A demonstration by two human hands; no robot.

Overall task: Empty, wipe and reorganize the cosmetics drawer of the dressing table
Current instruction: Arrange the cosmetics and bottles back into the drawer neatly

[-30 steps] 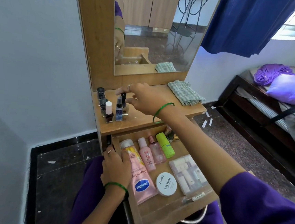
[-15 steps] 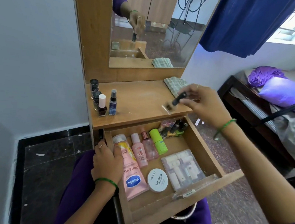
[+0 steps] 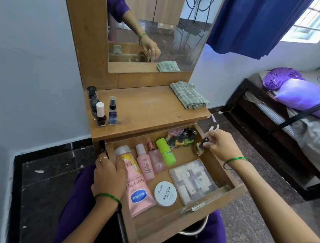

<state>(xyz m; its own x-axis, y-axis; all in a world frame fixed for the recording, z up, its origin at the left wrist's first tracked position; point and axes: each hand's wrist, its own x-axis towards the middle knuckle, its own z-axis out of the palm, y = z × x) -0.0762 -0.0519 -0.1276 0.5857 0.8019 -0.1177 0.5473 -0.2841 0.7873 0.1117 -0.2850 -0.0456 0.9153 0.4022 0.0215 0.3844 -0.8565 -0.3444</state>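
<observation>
At the foot of the tall wooden dressing table [image 3: 146,108], under its upright mirror [image 3: 156,24], the open wooden drawer [image 3: 195,217] is jutting out over the person's lap. Off to the right, a dark-framed bed [image 3: 271,119] is carrying a purple pillow [image 3: 302,95], and a blue curtain [image 3: 260,23] is hanging beside the window. On the tabletop, a folded green checked cloth [image 3: 188,95] is lying at the right rear corner, while at the left a white-capped dark nail polish bottle [image 3: 100,114] and a small blue spray bottle [image 3: 112,111] are standing just beside two black-capped jars stacked one on the other.

Inside the drawer, a pink Vaseline tube [image 3: 139,191] is lying along the left side, next to a pink pump bottle [image 3: 145,164], a clear pink bottle [image 3: 155,157] and a lime green stick [image 3: 166,149]. A clear plastic box of small white tubes [image 3: 192,180] is occupying the right front, with a round white nail polish remover tin [image 3: 165,194] just left of it. A cluster of small nail polish bottles [image 3: 181,137] is crowding the back.

The left hand [image 3: 109,177] is resting on the drawer's left wall, fingers curling over its edge and touching the tube. The right hand [image 3: 221,144] is pinching the black cap of a small clear nail polish bottle [image 3: 199,148], holding it tilted at the drawer's right rear corner, beside the cluster.
</observation>
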